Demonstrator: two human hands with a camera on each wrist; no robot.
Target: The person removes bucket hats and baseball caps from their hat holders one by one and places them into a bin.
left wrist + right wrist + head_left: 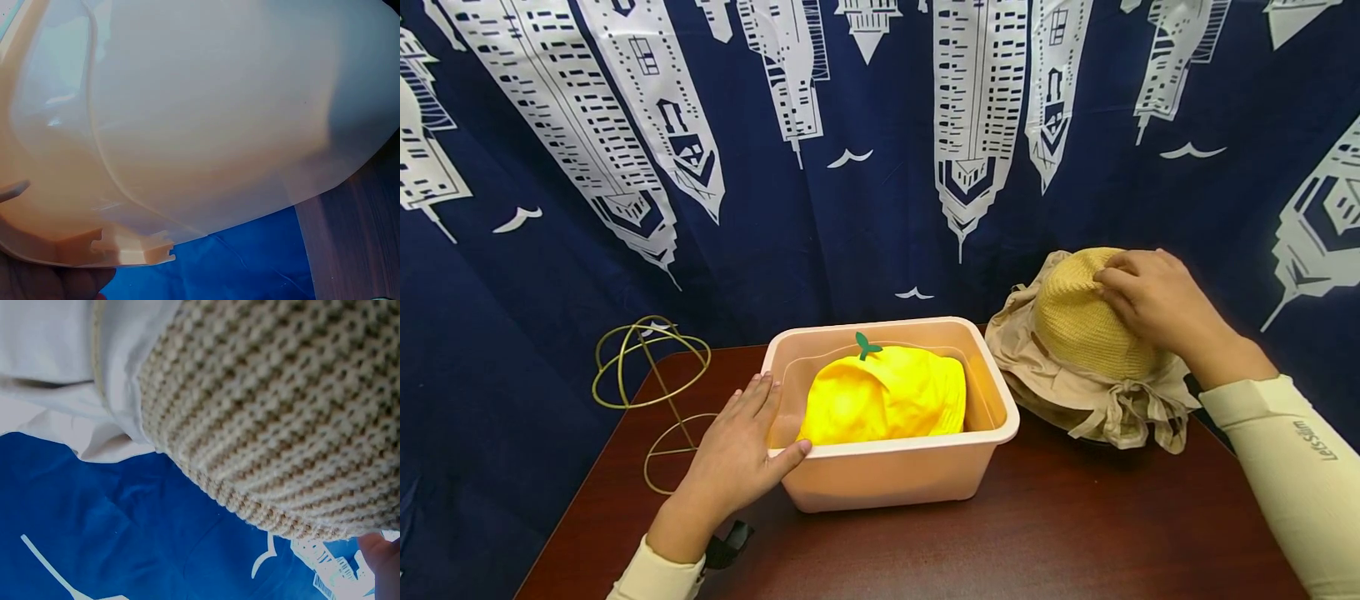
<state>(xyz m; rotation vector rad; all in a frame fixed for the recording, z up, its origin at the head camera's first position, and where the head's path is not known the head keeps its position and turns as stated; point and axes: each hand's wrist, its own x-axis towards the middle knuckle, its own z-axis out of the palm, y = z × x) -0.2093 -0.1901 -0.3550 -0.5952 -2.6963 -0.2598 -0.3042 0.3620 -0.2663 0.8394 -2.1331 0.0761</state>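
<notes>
My left hand [737,450] rests on the left end of a peach plastic tub [895,479], fingers extended along the side rim and thumb over the front corner. Inside the tub lies a bright yellow cap [880,400] with a green sprout on top. Over to the right, my right hand [1157,300] pinches the crown of a tan woven hat [1086,325]. That hat sits on a beige cloth hat [1018,350] with a tied bow at its front. Close up in the right wrist view, the woven crown [275,425] fills much of the picture.
A gold wire hat stand [662,375] stands left of the tub, behind my left hand. The dark wooden table [1075,533] runs back to a navy curtain [850,225] printed with white buildings. A black strap [728,546] hangs by my left wrist.
</notes>
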